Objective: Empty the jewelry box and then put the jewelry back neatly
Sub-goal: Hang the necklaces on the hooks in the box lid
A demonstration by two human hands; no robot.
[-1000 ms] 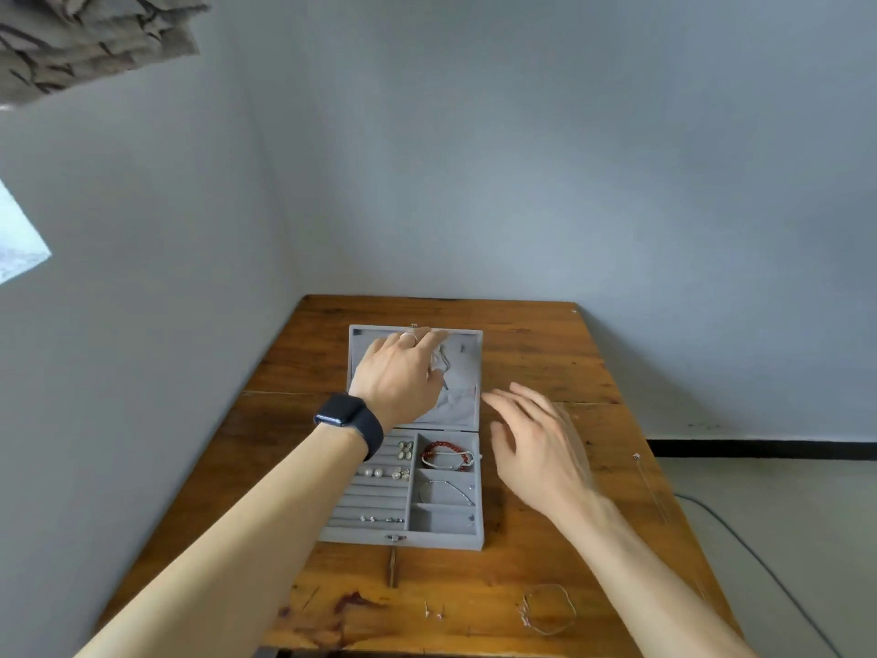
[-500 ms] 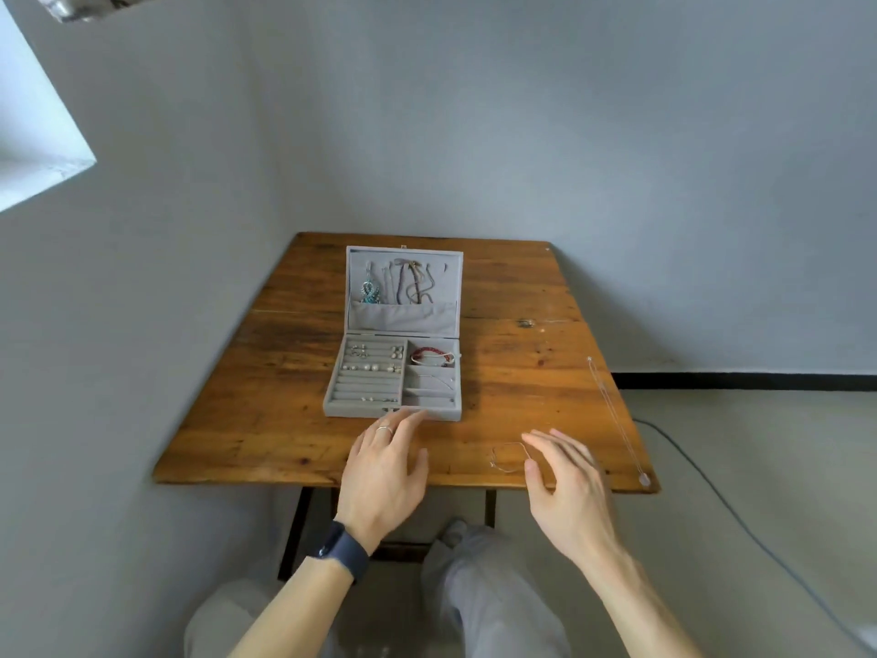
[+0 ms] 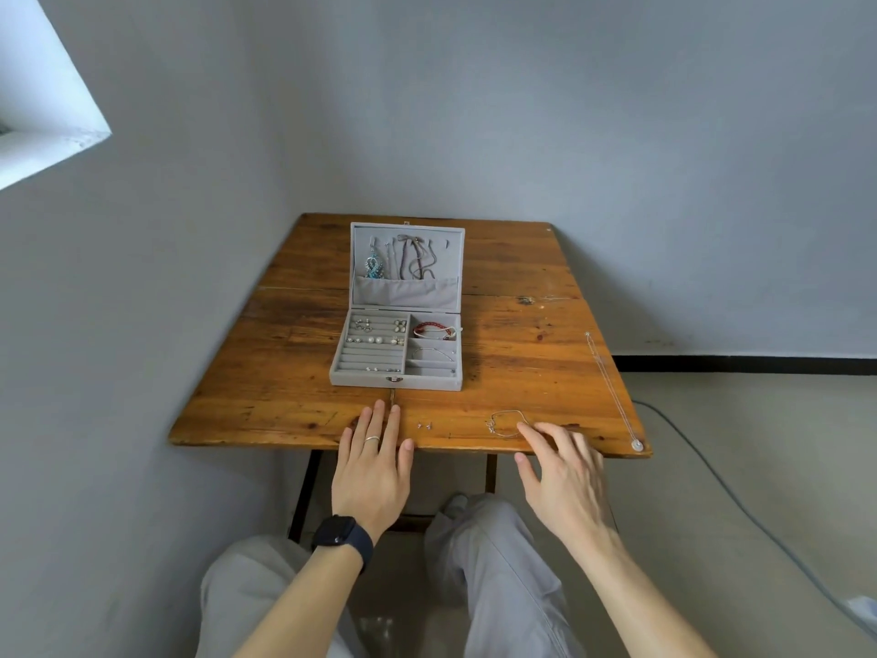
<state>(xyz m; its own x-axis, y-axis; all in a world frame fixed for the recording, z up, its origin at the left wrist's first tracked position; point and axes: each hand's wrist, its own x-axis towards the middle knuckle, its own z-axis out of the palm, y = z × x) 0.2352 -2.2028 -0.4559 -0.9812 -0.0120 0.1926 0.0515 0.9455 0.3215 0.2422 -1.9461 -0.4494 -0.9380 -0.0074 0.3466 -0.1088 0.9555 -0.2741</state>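
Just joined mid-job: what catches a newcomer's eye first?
The open grey jewelry box on the table, necklaces hanging in its lid, a red bracelet in its tray. Nearer, the left hand and right hand lie open at the table's front edge, the right beside a thin bangle.

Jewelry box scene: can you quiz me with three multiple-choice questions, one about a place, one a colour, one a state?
1. Where is the wire bangle? A in the jewelry box; B on the table by the right hand; C on a shelf.
2. The beaded bracelet in the box is: A red; B green; C yellow.
3. The box's lid is: A shut; B open; C removed.
Answers: 1 B, it lies on the wood beside that hand. 2 A, its beads are red. 3 B, it stands up, showing hung necklaces.
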